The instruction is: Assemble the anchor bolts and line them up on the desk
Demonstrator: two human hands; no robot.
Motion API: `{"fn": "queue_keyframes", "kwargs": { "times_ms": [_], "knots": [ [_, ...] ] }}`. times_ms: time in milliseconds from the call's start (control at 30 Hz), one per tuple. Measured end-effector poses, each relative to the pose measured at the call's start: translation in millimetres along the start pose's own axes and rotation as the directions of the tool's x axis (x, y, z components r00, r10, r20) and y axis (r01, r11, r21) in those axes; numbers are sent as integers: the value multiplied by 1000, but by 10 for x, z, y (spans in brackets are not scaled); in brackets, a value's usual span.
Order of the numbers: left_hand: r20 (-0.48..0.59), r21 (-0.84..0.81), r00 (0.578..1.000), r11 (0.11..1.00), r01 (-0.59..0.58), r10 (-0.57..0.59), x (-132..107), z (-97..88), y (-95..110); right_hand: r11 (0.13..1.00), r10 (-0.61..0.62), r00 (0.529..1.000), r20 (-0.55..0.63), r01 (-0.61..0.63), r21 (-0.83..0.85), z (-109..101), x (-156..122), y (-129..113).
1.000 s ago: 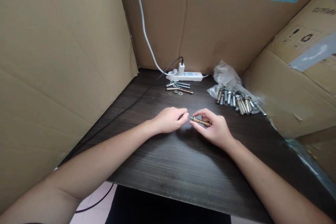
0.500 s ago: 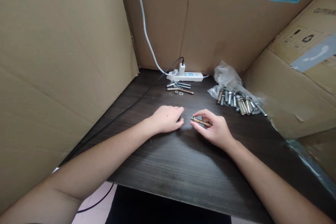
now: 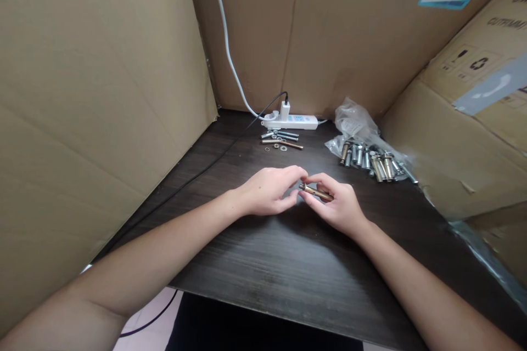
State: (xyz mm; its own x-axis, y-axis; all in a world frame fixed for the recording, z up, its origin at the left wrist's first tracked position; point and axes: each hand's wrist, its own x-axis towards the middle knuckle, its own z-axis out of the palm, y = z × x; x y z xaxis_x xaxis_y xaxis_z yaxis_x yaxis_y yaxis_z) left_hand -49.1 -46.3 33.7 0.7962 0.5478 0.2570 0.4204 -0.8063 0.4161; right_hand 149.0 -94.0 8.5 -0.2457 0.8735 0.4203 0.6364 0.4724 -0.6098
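Note:
A brass-coloured expansion bolt (image 3: 318, 193) lies across the fingers of my right hand (image 3: 338, 201), which is closed around its sleeve. Its threaded end points left, with a washer near the tip. My left hand (image 3: 269, 191) is curled with thumb and fingertips bent around that end, meeting the right fingertips. Any small part between the left fingertips is too hidden to make out. Both hands are just above the dark wooden table (image 3: 263, 263).
Loose bolts (image 3: 288, 136), a brass sleeve and rod (image 3: 282, 143) and washers (image 3: 283, 148) lie ahead. Behind them is a white power strip (image 3: 302, 121) with a black cable (image 3: 214, 160). A plastic bag (image 3: 356, 116) of expansion bolts (image 3: 385, 165) sits right. Cardboard walls (image 3: 255, 27) surround the table.
My left hand has moved right to the bolt's threaded end, and the small dark piece at its fingertips is now hidden. My right hand has stayed nearly still with the bolt.

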Motion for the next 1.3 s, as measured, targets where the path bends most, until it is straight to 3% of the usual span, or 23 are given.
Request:
{"fn": "queue_keyframes", "kwargs": {
  "times_ms": [500,700,800,900,1000,1067,1167,1300],
  "knots": [
    [-20,-73,998,996,-55,54,8,70,-29,996,-28,999,30,25,84,1,3,-3],
    [2,-258,999,965,48,-49,2,103,4,999,-8,999,43,6,46,1,11,-12],
    [-7,-502,988,855,130,-155,15,181,36,999,-1,999,34,-1,41,2,16,-1],
    [15,-740,975,653,160,-221,37,262,66,999,4,1000,12,-4,32,12,21,13],
    [118,-859,959,457,229,-258,56,304,81,1000,9,1000,16,-10,22,22,25,16],
    [170,-886,945,378,271,-278,62,314,84,1000,19,998,53,-20,13,17,30,13],
    [205,-878,926,358,317,-318,63,324,84,999,34,989,145,-33,-10,-8,43,9],
    [230,-831,910,417,368,-344,54,332,85,998,59,969,241,-52,-36,-35,55,12]
  ]
}}
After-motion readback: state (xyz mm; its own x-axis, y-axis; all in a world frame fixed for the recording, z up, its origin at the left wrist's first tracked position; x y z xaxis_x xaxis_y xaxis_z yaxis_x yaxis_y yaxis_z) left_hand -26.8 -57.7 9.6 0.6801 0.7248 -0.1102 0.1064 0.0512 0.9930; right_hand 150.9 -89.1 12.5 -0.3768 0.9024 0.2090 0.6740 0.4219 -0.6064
